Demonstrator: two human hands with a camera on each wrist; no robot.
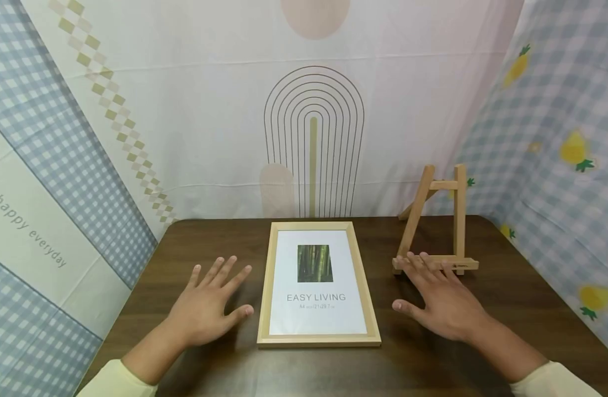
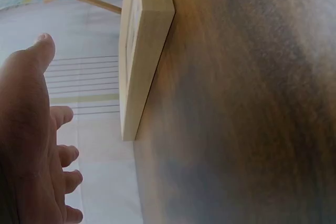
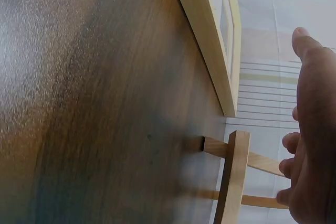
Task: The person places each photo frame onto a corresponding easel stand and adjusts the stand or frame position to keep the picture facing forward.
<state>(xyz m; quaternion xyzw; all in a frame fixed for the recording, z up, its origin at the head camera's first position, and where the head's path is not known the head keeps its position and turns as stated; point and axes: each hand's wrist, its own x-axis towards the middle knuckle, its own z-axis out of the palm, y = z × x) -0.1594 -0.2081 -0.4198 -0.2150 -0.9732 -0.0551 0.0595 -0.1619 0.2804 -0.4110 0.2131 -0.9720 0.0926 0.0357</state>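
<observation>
A light wooden picture frame (image 1: 314,325) lies flat on the dark wooden table, face up, with a white insert reading "EASY LIVING" and a small bamboo forest photo. To its left my left hand (image 1: 204,309) hovers palm down, fingers spread, holding nothing. My right hand (image 1: 443,303) is likewise spread palm down on the other side, its fingertips overlapping the ledge of a small wooden easel (image 1: 460,220) in the head view. The easel stands upright at the back right. Both wrist views show each hand raised above the tabletop, with the picture frame's edge beside it.
The dark wooden table (image 1: 224,369) reaches back to a pale curtain (image 1: 209,138) printed with arches. Blue checked cloth (image 1: 51,110) hangs along the left side, and another checked cloth with lemon prints (image 1: 547,193) closes off the right.
</observation>
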